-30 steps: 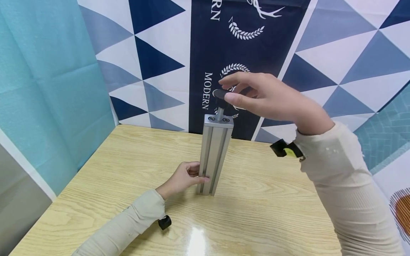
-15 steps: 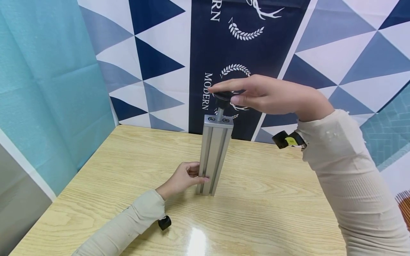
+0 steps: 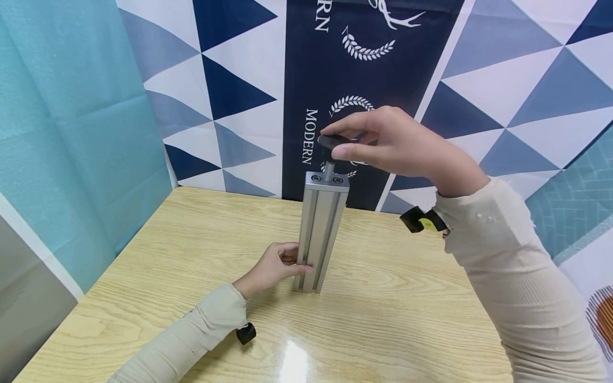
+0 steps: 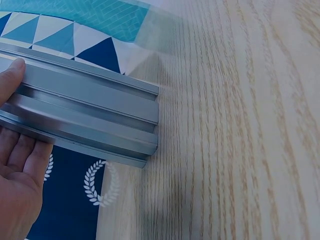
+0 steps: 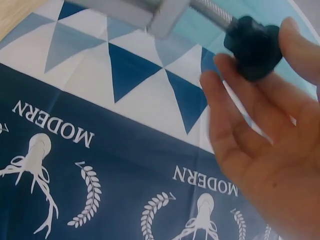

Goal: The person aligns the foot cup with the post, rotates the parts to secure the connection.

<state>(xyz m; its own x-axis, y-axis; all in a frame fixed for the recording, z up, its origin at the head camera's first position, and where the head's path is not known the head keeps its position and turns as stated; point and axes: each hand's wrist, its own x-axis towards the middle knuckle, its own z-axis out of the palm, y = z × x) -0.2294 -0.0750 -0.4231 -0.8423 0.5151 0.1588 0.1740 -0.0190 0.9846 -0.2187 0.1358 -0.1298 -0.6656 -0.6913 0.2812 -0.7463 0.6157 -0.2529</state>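
An aluminium profile (image 3: 322,229) stands upright on the wooden table, with an end plate (image 3: 328,182) and two screws on top. My left hand (image 3: 273,266) grips it low down, thumb on the near face; the left wrist view shows the grooved profile (image 4: 95,100) with its foot on the tabletop. Out of the end plate rises a threaded rod (image 5: 215,12) capped by a black lobed knob (image 5: 254,47). My right hand (image 3: 402,143) holds this knob from the right, thumb on its near side and fingers curled over the far side. Part of the knob is hidden by the thumb.
Wood-grain tabletop (image 3: 407,308) surrounds the profile. A patterned cloth (image 3: 239,106) with triangles and a dark blue band hangs close behind it. Turquoise cloth (image 3: 86,122) hangs at the left. Each wrist carries a small black camera mount (image 3: 246,333).
Half a second ago my right fingers lay straighter over the top of the knob; now they bend down round it, with the wrist lower. My left hand and the profile have stayed put.
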